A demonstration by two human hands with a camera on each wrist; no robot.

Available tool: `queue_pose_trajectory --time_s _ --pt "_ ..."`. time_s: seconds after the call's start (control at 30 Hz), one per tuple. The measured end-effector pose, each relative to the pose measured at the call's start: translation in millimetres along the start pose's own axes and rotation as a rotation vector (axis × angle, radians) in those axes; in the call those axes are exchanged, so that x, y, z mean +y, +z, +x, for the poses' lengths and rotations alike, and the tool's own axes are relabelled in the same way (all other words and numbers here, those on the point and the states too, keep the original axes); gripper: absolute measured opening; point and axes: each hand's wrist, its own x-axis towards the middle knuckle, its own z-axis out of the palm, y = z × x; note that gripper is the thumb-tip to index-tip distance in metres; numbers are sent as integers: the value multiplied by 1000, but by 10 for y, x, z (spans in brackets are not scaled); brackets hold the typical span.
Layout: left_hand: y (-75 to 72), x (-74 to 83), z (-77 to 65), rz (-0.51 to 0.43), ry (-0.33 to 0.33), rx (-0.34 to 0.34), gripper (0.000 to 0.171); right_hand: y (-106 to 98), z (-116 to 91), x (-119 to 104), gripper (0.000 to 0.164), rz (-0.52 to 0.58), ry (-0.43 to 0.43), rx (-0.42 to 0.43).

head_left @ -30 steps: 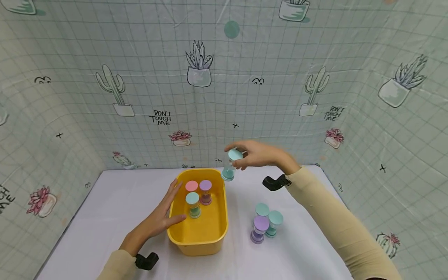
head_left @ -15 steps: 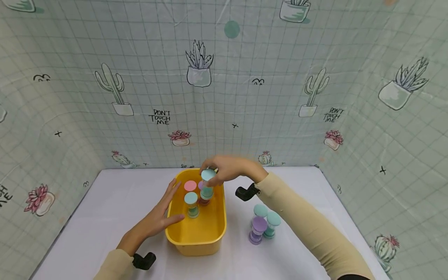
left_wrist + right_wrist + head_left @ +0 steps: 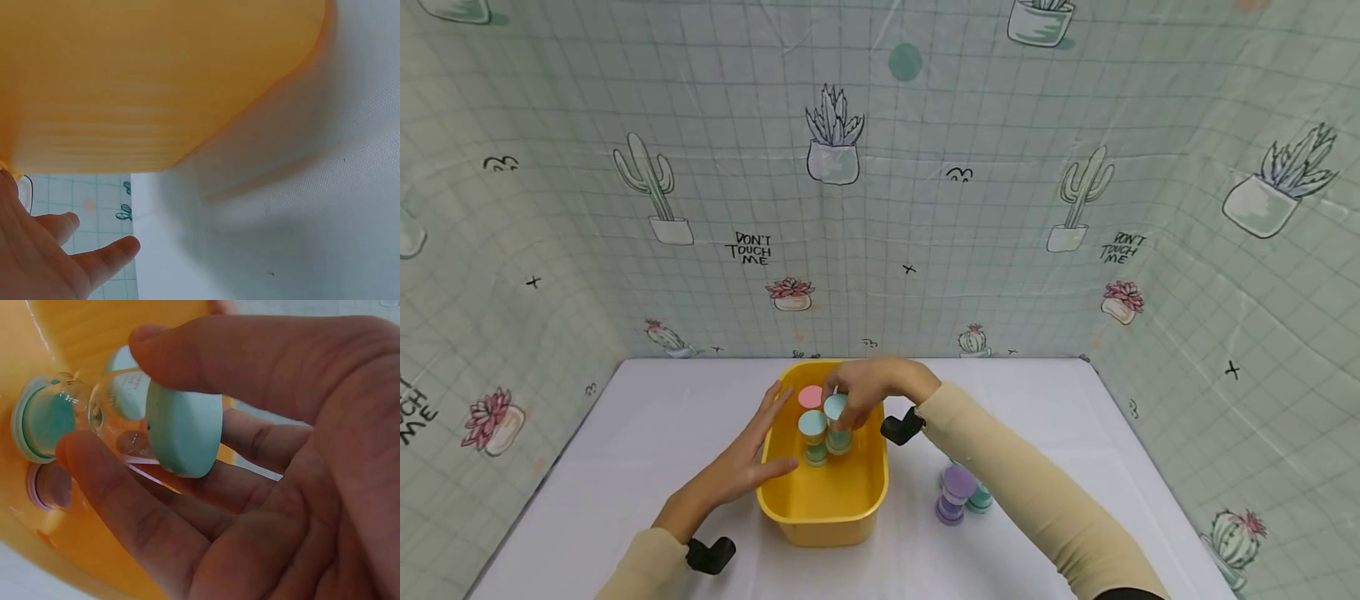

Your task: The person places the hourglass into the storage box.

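Observation:
My right hand (image 3: pixel 868 387) reaches into the yellow tub (image 3: pixel 827 533) and grips an hourglass with mint-green caps (image 3: pixel 184 434) between thumb and fingers. Teal sand lies in its lower bulb, close over the tub's floor. Right beside it stands another mint-capped hourglass (image 3: pixel 812 422). Behind them is a pink-capped one (image 3: pixel 810 397). A purple-based hourglass (image 3: pixel 53 486) shows past my fingers in the right wrist view, mostly covered in the head view. With fingers spread, my left hand (image 3: pixel 748 458) lies along the tub's left rim; the left wrist view shows the tub's outer wall (image 3: pixel 156 75).
On the white table (image 3: pixel 1037 417), right of the tub, stand a purple hourglass (image 3: pixel 958 481) and a teal one (image 3: pixel 980 498), partly behind my right sleeve (image 3: pixel 1030 492). A grid-patterned cloth with cactus drawings (image 3: pixel 910 208) encloses the table at the back and sides.
My right hand has carried the mint-capped hourglass leftward over the tub's right rim and down beside the other mint-capped one. My left hand has stayed at the rim.

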Motion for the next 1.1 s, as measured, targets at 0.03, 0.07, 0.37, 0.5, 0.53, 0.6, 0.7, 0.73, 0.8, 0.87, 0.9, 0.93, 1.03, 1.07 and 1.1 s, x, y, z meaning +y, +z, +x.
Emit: queue_pose_trajectory --time_s 0.03,0.07,0.37,0.5,0.53,0.6,0.7,0.73,0.8,0.87,0.9,0.93,1.03,1.07,1.1 --pt "0 2 -7 2 -2 0 95 21 25 12 29 -2 4 -3" --pt "-1 4 -13 2 -3 1 95 39 47 20 28 -2 9 -7" --pt "13 -18 -14 7 -1 2 95 132 149 24 24 -72 80 22" --pt "27 -31 -18 -1 -5 -1 95 153 156 11 24 -88 104 26" --pt "27 -33 -18 0 -2 1 94 158 156 9 22 -98 108 25" --pt "26 -27 -14 6 6 6 94 170 151 7 16 -131 115 20" --pt "21 -19 -8 12 12 10 94 196 150 12 12 -186 137 15" --pt "20 -18 -7 14 12 9 94 207 154 18 12 -200 148 13" --pt "19 -14 -7 12 9 8 95 231 162 24 14 -216 161 14" --pt "19 -12 -9 11 5 8 95 255 178 32 13 -217 159 13" --pt "20 -12 -11 12 2 8 95 265 186 36 14 -220 155 13" --pt "20 -12 -12 12 1 7 95 275 197 42 15 -217 150 13" --pt "21 -12 -15 13 1 6 95 290 223 55 20 -226 127 23" --pt "21 -13 -16 13 1 6 95 292 231 60 22 -231 126 28" --pt "21 -14 -16 14 1 7 95 293 237 64 23 -236 124 33"
